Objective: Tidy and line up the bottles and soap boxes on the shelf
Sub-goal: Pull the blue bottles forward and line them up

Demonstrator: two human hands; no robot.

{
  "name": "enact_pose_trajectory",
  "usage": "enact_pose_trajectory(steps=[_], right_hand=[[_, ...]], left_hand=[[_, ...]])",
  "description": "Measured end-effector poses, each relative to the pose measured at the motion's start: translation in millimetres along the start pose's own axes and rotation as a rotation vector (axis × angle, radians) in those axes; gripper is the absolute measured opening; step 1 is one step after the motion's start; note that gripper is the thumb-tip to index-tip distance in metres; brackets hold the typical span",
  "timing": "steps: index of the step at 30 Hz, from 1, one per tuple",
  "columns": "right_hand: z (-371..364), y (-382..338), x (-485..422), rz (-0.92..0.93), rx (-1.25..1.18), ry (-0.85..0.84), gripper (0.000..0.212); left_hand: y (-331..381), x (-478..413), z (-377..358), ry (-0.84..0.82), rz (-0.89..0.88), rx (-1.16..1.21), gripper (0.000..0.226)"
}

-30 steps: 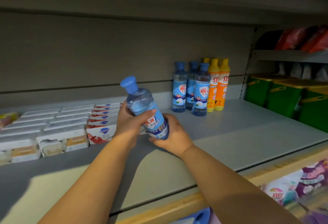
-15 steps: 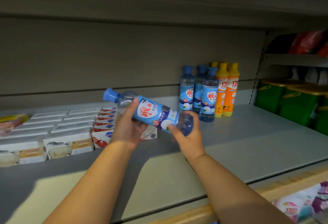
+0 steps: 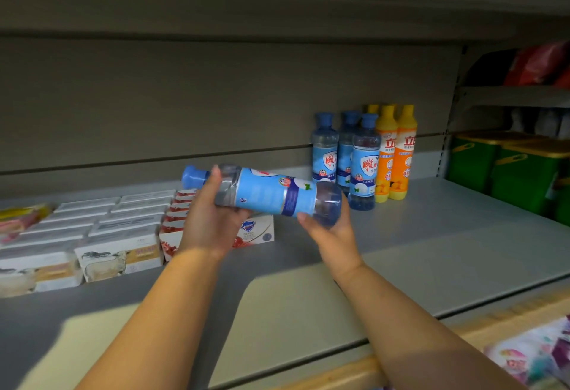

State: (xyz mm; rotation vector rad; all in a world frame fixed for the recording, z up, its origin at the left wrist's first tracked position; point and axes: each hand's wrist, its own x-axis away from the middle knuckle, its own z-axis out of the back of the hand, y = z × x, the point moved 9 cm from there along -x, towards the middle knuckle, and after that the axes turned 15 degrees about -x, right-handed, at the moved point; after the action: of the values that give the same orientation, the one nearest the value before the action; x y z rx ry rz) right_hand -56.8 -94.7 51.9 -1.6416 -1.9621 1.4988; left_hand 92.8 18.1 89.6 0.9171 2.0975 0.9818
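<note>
From the head camera, a clear plastic bottle [image 3: 271, 195] lies almost level in the air above the shelf [image 3: 431, 244], held between both hands. It has a rounded blue cap pointing left, a ribbed see-through shoulder, a glossy sky-blue label wrapped round its middle and a bulging transparent base on the right. The left hand [image 3: 212, 223] grips the shoulder end, thumb laid over the top and fingers curled underneath. The right hand [image 3: 333, 229] cups the base from below, its fingers wrapped round the far side and its thumb pressed on the near edge of the label.

The shelf is a flat, matt grey metal sheet with a pale band of light along its front. Behind it stands a dull grey back panel [image 3: 185, 96] with a thin horizontal seam. Toward the right rear, three upright blue bottles [image 3: 364, 161] of the same kind stand close together, touching a cluster of slim orange bottles [image 3: 398, 155] with yellow tapered tops. On the left, flat rectangular soap boxes [image 3: 117, 235] of white card lie in tidy rows running to the back. A red-and-white soap box [image 3: 253, 232] sits just below the hands. Farther right, in the next bay, are green plastic bins [image 3: 505, 167] with yellow lids.
</note>
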Motion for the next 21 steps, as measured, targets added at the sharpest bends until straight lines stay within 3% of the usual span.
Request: enact_pose_trajectory(steps=[3, 6, 8, 12, 15, 18, 21], right_hand=[[-3, -21, 4, 0.236, 0.239, -0.037, 0.085], [-2, -27, 4, 0.295, 0.286, -0.029, 0.081], [5, -24, 1, 0.217, 0.184, 0.049, 0.064], [24, -5, -5, -0.039, -0.054, 0.200, 0.006], [28, 5, -7, -0.141, -0.021, 0.216, 0.015], [22, 3, -5, -0.099, -0.095, 0.187, 0.003], [7, -10, -4, 0.065, -0.021, 0.039, 0.033]], left_hand=[[-19, -3, 16, 0.140, 0.170, 0.037, 0.042], [-20, -2, 18, 0.143, 0.207, -0.045, 0.035], [-10, -2, 13, 0.104, 0.114, -0.153, 0.036], [11, 2, -10, -0.075, -0.130, -0.337, 0.050], [13, 2, -12, -0.066, -0.191, -0.450, 0.063], [12, 2, 0, 0.071, -0.223, -0.498, 0.036], [3, 0, 14, 0.205, -0.135, -0.374, 0.030]])
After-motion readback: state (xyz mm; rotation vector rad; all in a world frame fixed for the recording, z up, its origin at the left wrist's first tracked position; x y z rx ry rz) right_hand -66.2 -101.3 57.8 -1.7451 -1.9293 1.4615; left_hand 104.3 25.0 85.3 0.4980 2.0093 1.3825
